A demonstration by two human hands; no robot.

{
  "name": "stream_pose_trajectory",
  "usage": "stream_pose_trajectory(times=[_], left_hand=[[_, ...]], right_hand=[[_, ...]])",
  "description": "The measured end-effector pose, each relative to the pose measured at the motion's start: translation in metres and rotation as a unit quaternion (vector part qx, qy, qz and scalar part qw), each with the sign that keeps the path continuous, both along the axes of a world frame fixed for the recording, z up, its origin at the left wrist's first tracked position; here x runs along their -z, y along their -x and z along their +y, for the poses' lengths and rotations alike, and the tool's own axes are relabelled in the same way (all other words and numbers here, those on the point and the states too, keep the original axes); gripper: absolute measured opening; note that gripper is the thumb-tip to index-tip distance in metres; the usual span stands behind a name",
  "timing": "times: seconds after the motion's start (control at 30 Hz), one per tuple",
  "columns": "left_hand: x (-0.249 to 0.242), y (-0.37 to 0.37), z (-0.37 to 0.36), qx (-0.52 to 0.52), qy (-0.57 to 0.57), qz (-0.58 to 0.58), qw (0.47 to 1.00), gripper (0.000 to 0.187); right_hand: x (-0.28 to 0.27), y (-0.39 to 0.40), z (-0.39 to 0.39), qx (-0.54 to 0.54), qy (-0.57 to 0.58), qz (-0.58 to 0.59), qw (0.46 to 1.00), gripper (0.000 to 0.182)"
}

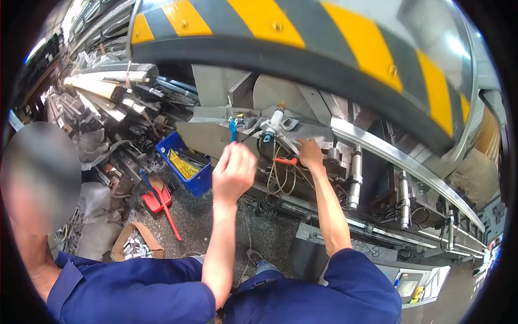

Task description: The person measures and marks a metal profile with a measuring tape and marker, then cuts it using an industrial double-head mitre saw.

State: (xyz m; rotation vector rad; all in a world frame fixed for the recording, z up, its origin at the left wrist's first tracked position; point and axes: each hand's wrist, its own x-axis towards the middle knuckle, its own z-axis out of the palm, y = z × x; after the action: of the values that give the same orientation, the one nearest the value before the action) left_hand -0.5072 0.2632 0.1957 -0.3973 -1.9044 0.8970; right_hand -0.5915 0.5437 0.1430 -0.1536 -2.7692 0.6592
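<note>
My right hand reaches in over the machine's metal bed, its index finger stretched out to the left, beside the clamp area. Just left of it stands a white-and-teal pneumatic cylinder with thin hoses around it. An orange-red handle sits below my fingers, among the looped hoses. The other raised hand comes from the blue sleeve of a co-worker on the left; its fingers are closed just below a blue handle-like piece. My left hand is out of sight.
A yellow-and-black striped guard hangs low overhead. A long metal rail runs right, with cylinders below. Left are a blue bin, a red dustpan, a cardboard box of metal pieces and stacked profiles.
</note>
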Motion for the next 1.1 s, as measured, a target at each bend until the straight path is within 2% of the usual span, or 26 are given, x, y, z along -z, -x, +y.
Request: stream_pose_trajectory(times=[0.07,0.13,0.17,0.23,0.3,0.4,0.43,0.47,0.5,0.57,0.63,0.7,0.77,0.8,0.87,0.93,1.0,1.03,1.1], left_hand=[[-0.035,0.042,0.044,0.132,-0.082,-0.03,0.987,0.018],[-0.051,0.081,0.081,0.159,-0.106,-0.12,0.974,0.018],[-0.052,0.104,0.098,0.117,-0.079,-0.174,0.975,0.019],[-0.017,0.174,0.14,0.101,-0.02,-0.266,0.958,0.019],[-0.011,0.213,0.179,0.112,0.009,-0.413,0.904,0.018],[0.0,0.237,0.218,0.134,0.093,-0.397,0.903,0.018],[0.007,0.243,0.228,0.108,0.044,-0.446,0.888,0.019],[0.013,0.247,0.236,0.08,-0.006,-0.49,0.868,0.021],[0.017,0.25,0.242,0.078,-0.004,-0.489,0.869,0.021],[0.032,0.254,0.244,0.109,-0.074,-0.511,0.85,0.023],[0.062,0.273,0.249,0.107,-0.146,-0.505,0.844,0.025],[0.072,0.25,0.239,0.08,-0.14,-0.489,0.857,0.027],[0.076,0.218,0.226,0.05,-0.1,-0.469,0.876,0.032],[0.073,0.201,0.218,0.036,-0.073,-0.453,0.888,0.035],[0.051,0.159,0.206,0.005,0.013,-0.386,0.922,0.04],[-0.005,0.102,0.186,-0.067,0.17,-0.24,0.953,0.047],[-0.061,0.036,0.159,-0.138,0.278,-0.12,0.943,0.053],[-0.087,-0.01,0.14,-0.165,0.3,-0.089,0.936,0.057],[-0.13,-0.062,0.119,-0.093,0.235,-0.103,0.962,0.053]], right_hand=[[0.009,0.04,0.012,-0.018,-0.033,-0.066,0.997,0.043],[0.01,0.06,0.013,-0.008,-0.03,-0.073,0.997,0.043],[0.009,0.069,0.012,-0.001,-0.032,-0.079,0.996,0.043],[0.011,0.077,0.014,0.005,-0.028,-0.051,0.998,0.036],[0.01,0.073,0.015,0.03,-0.003,0.017,0.999,0.026],[-0.004,0.042,0.013,0.041,0.036,0.045,0.997,0.025],[-0.007,0.035,0.009,0.062,0.061,0.057,0.995,0.026],[-0.007,0.021,0.005,0.067,0.068,0.168,0.981,0.028],[-0.011,0.004,0.0,0.097,0.105,0.178,0.974,0.028],[-0.014,-0.026,-0.007,0.113,0.149,0.204,0.961,0.021],[-0.018,-0.056,-0.018,0.122,0.185,0.187,0.957,0.023],[-0.025,-0.086,-0.038,0.131,0.285,0.17,0.934,0.025],[-0.02,-0.107,-0.055,0.118,0.348,0.202,0.908,0.021],[-0.02,-0.117,-0.061,0.086,0.374,0.216,0.898,0.013],[-0.024,-0.139,-0.068,0.062,0.376,0.206,0.901,0.02],[-0.035,-0.159,-0.074,0.041,0.361,0.221,0.905,0.03],[-0.042,-0.18,-0.078,0.028,0.36,0.244,0.9,0.032],[-0.044,-0.19,-0.08,0.021,0.363,0.263,0.894,0.034],[-0.049,-0.212,-0.082,0.023,0.373,0.271,0.887,0.036]])
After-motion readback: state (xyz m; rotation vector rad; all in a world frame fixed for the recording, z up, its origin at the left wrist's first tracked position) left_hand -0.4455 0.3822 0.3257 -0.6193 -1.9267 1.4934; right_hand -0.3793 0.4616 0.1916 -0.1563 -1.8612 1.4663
